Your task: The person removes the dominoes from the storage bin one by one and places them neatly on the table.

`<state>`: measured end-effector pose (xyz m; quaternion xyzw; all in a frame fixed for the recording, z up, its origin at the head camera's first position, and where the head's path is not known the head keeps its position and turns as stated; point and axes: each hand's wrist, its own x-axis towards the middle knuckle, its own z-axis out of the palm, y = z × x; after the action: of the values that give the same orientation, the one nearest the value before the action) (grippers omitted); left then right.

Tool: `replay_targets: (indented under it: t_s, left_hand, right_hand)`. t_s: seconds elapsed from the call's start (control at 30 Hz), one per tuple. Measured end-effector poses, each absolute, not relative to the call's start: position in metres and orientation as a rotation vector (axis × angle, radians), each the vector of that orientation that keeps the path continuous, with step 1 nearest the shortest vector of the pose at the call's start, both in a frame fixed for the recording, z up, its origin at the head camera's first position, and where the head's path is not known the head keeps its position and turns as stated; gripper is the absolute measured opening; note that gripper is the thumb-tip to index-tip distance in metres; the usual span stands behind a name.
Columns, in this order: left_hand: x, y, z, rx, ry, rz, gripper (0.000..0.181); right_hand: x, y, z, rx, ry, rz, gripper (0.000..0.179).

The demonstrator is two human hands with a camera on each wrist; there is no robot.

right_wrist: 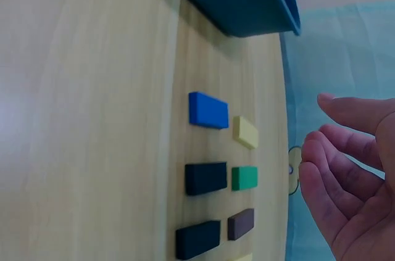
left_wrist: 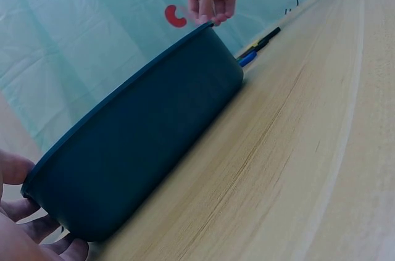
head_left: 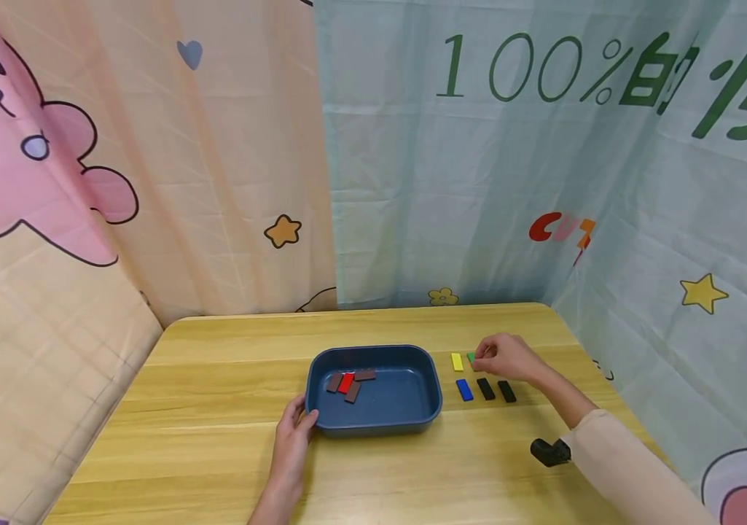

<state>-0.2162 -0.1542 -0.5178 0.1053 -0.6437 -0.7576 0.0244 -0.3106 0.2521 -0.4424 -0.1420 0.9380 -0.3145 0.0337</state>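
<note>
My left hand [head_left: 292, 441] holds the left end of a dark blue rectangular basin [head_left: 380, 430], thumb at the rim and fingers along the outer wall in the left wrist view. Inside lie a red domino-like block [head_left: 345, 383] and several brown ones [head_left: 364, 375]. My right hand [head_left: 507, 357] hovers over more blocks, thumb and fingers apart in the right wrist view [right_wrist: 358, 174], nothing between them. Below it are a green block [right_wrist: 244, 178], a yellow block [right_wrist: 245, 132], a blue block [right_wrist: 208, 110], two black blocks [right_wrist: 206, 178] and a brown block [right_wrist: 241, 224].
The basin and blocks stand on a wooden table [head_left: 216, 408] with patterned curtains [head_left: 399, 182] behind and at both sides. Another pale yellow block [right_wrist: 244, 258] is cut off at the bottom of the right wrist view. A black device [head_left: 552, 452] is at my right sleeve.
</note>
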Motion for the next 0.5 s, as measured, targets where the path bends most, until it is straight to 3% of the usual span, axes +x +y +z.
replay_targets:
  t_s: [0.5]
  left_hand:
    - [-0.214, -0.153, -0.518, 0.299, -1.976, -2.336, 0.049]
  right_hand:
    - [-0.326, 0.204, -0.427, -0.647, 2.885, -0.879, 0.014]
